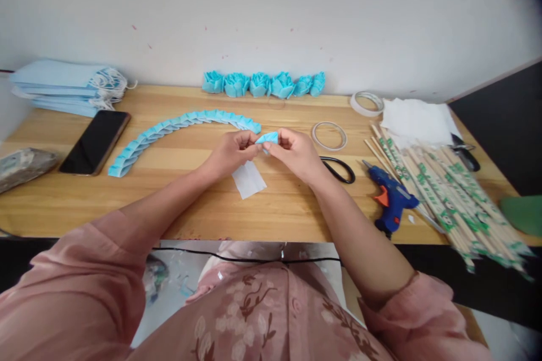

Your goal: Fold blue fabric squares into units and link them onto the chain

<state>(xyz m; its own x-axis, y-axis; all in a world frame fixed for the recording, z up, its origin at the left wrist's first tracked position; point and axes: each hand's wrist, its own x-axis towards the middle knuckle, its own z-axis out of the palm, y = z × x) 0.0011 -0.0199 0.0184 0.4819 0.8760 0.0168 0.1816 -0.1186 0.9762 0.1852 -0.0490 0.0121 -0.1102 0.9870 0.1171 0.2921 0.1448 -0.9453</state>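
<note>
Between my fingertips is a small folded piece of light-blue material [269, 138], pinched from both sides. My left hand [235, 152] closes on its left end, and my right hand [294, 152] closes on its right end. Just behind, a curved row of overlapping blue folded pieces [169, 127] arcs across the table to the left. A white square sheet [249, 180] lies on the wood under my left hand. To the right of my right hand are the black scissor handle [341, 170] and a thin tape ring [329, 135].
Along the wall sit several blue flowers [259, 84]. At left are stacked blue masks [68, 84], a phone [95, 142] and a plastic-wrapped bundle [26, 168]. On the right lie a blue glue gun [392, 197], wrapped chopsticks [457, 203], a tape roll [366, 104] and white sheets [417, 118].
</note>
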